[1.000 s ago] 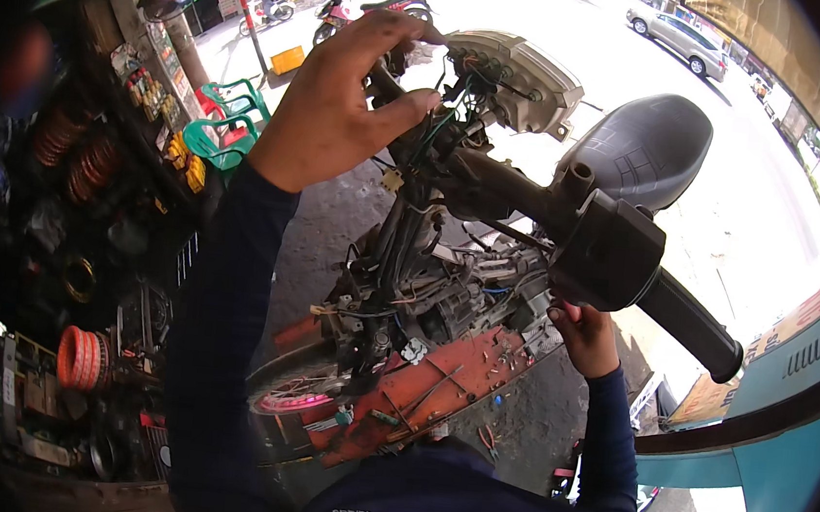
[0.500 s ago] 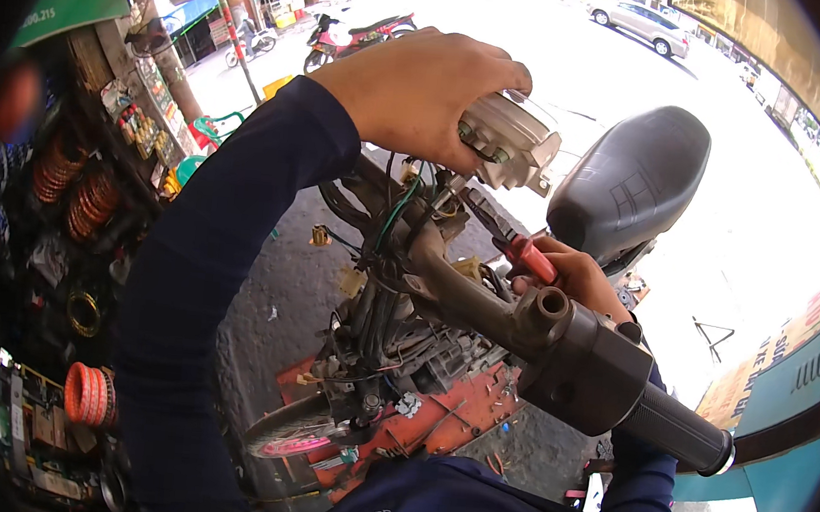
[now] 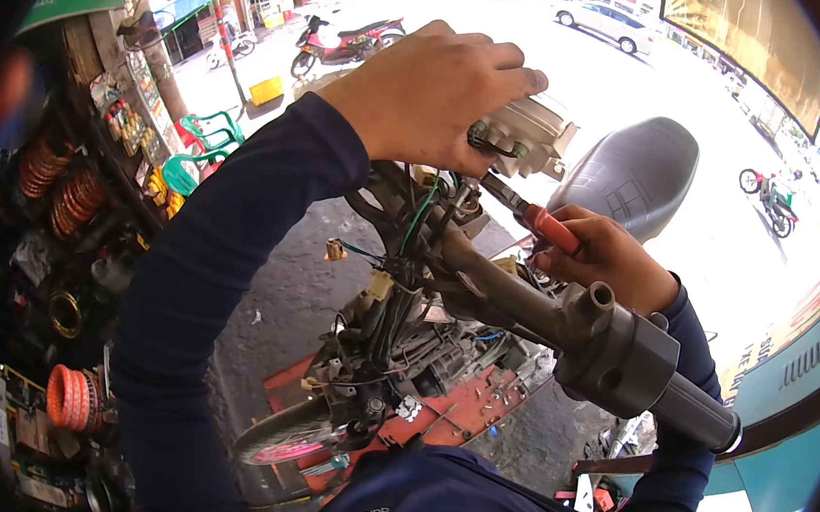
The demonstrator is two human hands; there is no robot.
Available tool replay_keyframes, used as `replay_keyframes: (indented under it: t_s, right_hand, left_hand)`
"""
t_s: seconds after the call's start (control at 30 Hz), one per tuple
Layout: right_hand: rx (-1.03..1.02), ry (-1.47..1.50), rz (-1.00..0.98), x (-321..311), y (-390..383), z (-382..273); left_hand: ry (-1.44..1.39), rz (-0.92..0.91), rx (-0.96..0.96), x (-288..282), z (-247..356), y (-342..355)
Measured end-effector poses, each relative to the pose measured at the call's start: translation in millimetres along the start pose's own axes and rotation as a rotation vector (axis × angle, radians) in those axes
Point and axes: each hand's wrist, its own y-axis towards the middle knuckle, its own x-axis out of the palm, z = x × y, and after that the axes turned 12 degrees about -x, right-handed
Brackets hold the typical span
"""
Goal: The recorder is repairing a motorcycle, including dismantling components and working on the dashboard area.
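A stripped motorcycle stands before me, its handlebar bare and dusty. My left hand is closed over a grey metal-cased unit, perhaps an instrument cluster, held above the bar with its underside partly showing. My right hand grips red-handled pliers from behind the bar. Their jaws reach up to the unit's lower edge; what they bite on, if anything, is hidden by my left hand and the unit. Loose wires and a pale connector hang below around the steering head.
The black handlebar grip and switch housing stick out towards me on the right. Behind is the black seat. A red board with scattered small parts lies beneath. Shelves of parts line the left; a parked scooter stands beyond.
My view has shifted slightly. The pliers and my right hand have moved up and right, and more of that hand shows. My left hand still holds the unit.
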Motion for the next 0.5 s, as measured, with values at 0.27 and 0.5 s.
replay_keyframes:
  t_s: [0.27,0.5]
  right_hand:
    - [0.073,-0.058,-0.149,-8,10,-15]
    - [0.048,-0.012,-0.052,-3,8,-15]
  left_hand:
    - [0.05,0.018,0.039,-1,2,-1]
    - [0.054,0.025,0.026,-2,2,-1]
